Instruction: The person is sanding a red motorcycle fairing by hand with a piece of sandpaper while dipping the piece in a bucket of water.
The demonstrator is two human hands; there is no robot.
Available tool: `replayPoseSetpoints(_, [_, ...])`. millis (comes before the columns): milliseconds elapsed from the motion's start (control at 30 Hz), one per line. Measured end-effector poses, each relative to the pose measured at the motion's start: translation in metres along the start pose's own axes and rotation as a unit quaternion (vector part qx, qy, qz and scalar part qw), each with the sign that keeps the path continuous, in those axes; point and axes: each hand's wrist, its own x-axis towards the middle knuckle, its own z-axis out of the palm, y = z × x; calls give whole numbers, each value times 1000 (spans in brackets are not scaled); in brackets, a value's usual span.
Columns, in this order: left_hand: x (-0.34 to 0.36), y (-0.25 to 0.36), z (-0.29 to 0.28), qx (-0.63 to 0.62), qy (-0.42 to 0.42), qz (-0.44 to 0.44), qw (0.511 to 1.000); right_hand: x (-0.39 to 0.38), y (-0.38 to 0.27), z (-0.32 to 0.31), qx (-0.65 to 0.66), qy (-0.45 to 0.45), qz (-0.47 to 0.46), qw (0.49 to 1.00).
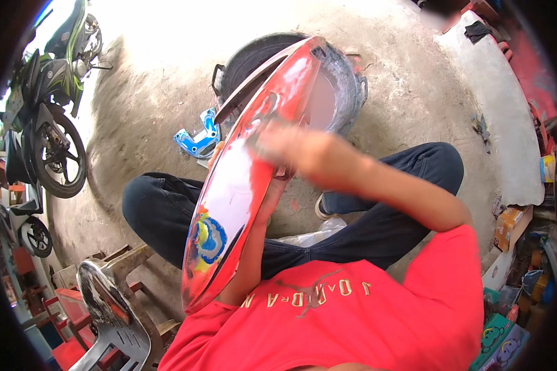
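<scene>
Head view: red motorcycle body panel [241,185] stands tilted across the lap, upper end over the black basin [346,80] on the concrete floor. Right hand [291,148], blurred, rubs the panel face; finger state cannot be told. Left hand [269,198] props it from behind, mostly hidden. Judged: sanding step; next stroke needs steady support.

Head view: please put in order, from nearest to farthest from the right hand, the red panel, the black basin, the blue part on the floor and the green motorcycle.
1. Red panel: under the right hand, touching it.
2. Black basin: just above the hand.
3. Blue part: on the floor, to the left.
4. Green motorcycle: far left edge.
</scene>
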Motion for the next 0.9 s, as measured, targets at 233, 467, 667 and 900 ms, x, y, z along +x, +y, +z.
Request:
replayPoseSetpoints(233, [-8, 7, -23, -34, 14, -6, 999, 9, -51, -2, 86, 3, -50, 995])
replayPoseSetpoints(467, [-12, 20, -33, 149, 67, 35, 986, 0, -14, 5, -15, -33, -7, 999])
replayPoseSetpoints(667, [2, -3, -21, 15, -83, -16, 996, -1, 35, 0, -21, -46, 120, 991])
replayPoseSetpoints(900, [-7, 5, -50, -85, -5, -11, 996, 4, -19, -3, 35, -13, -2, 999])
